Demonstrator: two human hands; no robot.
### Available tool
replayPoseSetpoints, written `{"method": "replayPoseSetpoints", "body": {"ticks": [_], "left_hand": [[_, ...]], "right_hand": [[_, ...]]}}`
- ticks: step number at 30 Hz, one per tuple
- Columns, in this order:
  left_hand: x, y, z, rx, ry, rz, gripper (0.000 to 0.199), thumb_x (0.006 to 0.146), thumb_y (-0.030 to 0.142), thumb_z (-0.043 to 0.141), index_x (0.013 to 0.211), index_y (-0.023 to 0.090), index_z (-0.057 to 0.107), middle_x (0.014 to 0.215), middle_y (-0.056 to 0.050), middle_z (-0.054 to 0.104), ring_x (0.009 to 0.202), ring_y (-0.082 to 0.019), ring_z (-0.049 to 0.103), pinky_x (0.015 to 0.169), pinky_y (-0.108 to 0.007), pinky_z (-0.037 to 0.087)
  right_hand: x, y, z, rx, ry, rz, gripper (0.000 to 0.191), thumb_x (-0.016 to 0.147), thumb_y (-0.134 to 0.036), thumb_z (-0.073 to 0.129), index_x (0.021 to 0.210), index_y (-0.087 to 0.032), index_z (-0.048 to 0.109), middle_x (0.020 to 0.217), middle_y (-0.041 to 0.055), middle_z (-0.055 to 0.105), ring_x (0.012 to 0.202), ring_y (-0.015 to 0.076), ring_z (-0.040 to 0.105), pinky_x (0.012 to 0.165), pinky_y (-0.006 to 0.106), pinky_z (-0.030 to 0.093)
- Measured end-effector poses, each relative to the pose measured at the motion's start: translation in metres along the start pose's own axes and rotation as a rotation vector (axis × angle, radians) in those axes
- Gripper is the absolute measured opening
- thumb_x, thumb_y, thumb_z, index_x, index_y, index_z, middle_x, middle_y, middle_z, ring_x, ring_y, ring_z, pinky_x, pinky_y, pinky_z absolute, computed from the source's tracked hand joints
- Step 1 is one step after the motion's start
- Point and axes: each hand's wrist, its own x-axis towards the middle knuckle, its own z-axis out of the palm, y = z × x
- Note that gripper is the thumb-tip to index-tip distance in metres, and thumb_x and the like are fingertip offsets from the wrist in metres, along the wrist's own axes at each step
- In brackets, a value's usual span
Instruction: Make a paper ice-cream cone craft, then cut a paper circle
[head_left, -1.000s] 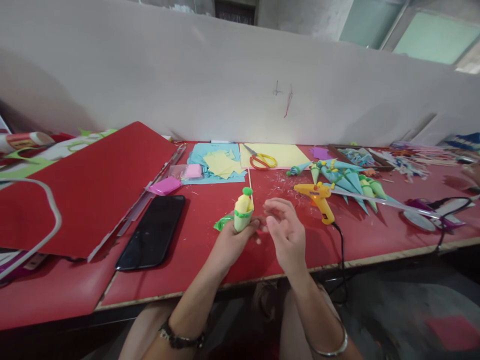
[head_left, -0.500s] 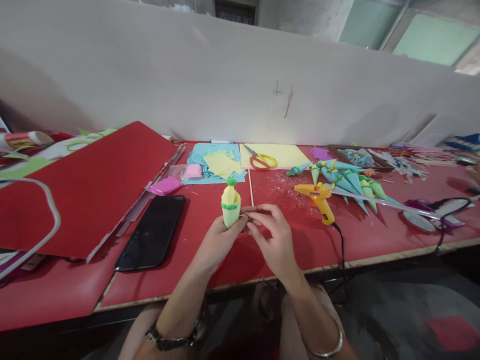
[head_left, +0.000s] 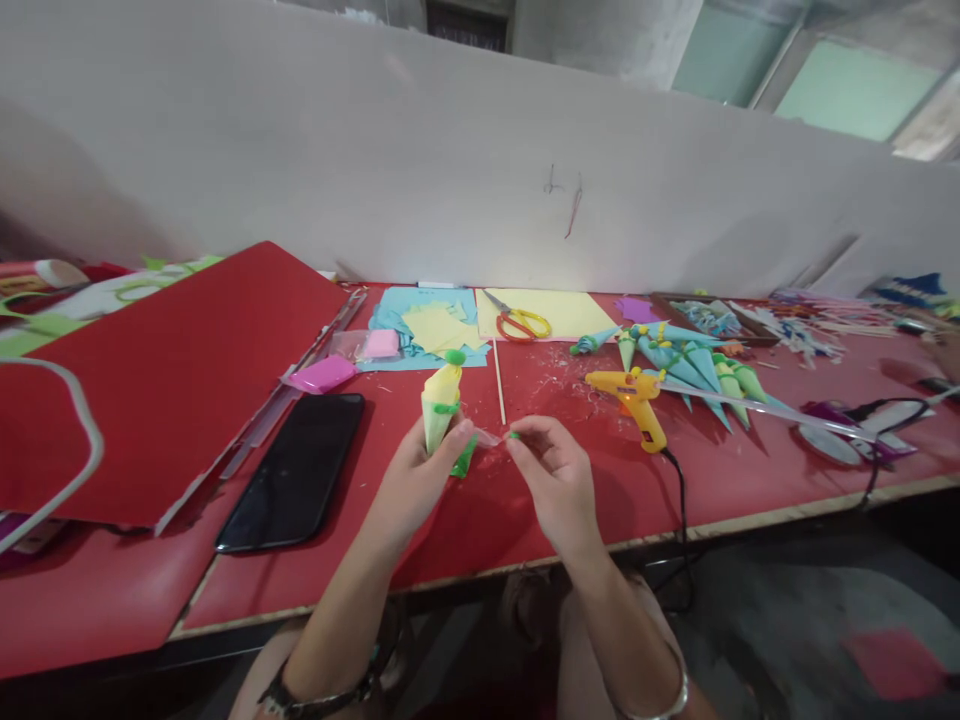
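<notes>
Portioning green clay [head_left: 514,436] seems the step: right hand [head_left: 559,485] pinches a bit, left hand [head_left: 420,475] grips paper cone [head_left: 435,427], green packet [head_left: 463,461] beside its thumb; next move probably needs gentle touch.

A red-topped worktable [head_left: 720,480] carries a black smartphone [head_left: 294,472], a thin pale stick [head_left: 499,385] and a yellow hot-glue gun [head_left: 637,405]. Farther back lie blue paper [head_left: 386,303], a pale yellow sheet [head_left: 581,312] and, to the right, blue and green paper cones [head_left: 694,365].
</notes>
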Motion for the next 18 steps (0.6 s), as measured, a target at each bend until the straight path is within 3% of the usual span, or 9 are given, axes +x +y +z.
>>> {"method": "replayPoseSetpoints", "body": {"ticks": [5, 11, 14, 18], "left_hand": [[-0.001, -0.003, 0.003, -0.039, -0.109, -0.017, 0.042, 0.068, 0.059, 0.053, 0.059, 0.019, 0.046, 0.053, 0.006, 0.039, 0.05, -0.01, 0.037, 0.05, -0.023, 0.032], [-0.001, 0.0, -0.008, 0.2, -0.177, 0.137, 0.044, 0.075, 0.057, 0.047, 0.052, 0.019, 0.047, 0.056, 0.002, 0.044, 0.055, -0.012, 0.039, 0.054, -0.025, 0.032], [0.001, 0.002, -0.015, 0.241, -0.148, 0.163, 0.047, 0.073, 0.061, 0.046, 0.05, 0.02, 0.042, 0.051, 0.004, 0.037, 0.049, -0.011, 0.031, 0.048, -0.024, 0.027], [0.004, 0.002, -0.018, 0.115, -0.081, 0.124, 0.056, 0.073, 0.072, 0.03, 0.051, 0.021, 0.038, 0.046, 0.005, 0.03, 0.044, -0.011, 0.025, 0.043, -0.025, 0.023]], "right_hand": [[-0.003, -0.004, 0.002, -0.002, -0.046, 0.032, 0.017, 0.083, -0.025, 0.05, 0.088, -0.019, 0.065, 0.076, 0.0011, 0.068, 0.069, 0.0121, 0.063, 0.067, 0.024, 0.05], [-0.005, -0.005, 0.0, -0.007, -0.021, 0.023, 0.016, 0.083, -0.028, 0.051, 0.082, -0.019, 0.064, 0.065, -0.0014, 0.062, 0.06, 0.0095, 0.056, 0.059, 0.021, 0.047], [-0.007, -0.005, 0.0, 0.015, -0.033, 0.045, 0.014, 0.083, -0.028, 0.053, 0.08, -0.02, 0.064, 0.064, -0.002, 0.061, 0.059, 0.0087, 0.055, 0.057, 0.019, 0.046], [-0.009, -0.005, 0.0, 0.039, -0.04, 0.041, 0.012, 0.082, -0.025, 0.054, 0.08, -0.02, 0.064, 0.062, -0.0029, 0.06, 0.057, 0.0078, 0.055, 0.056, 0.017, 0.046]]}}
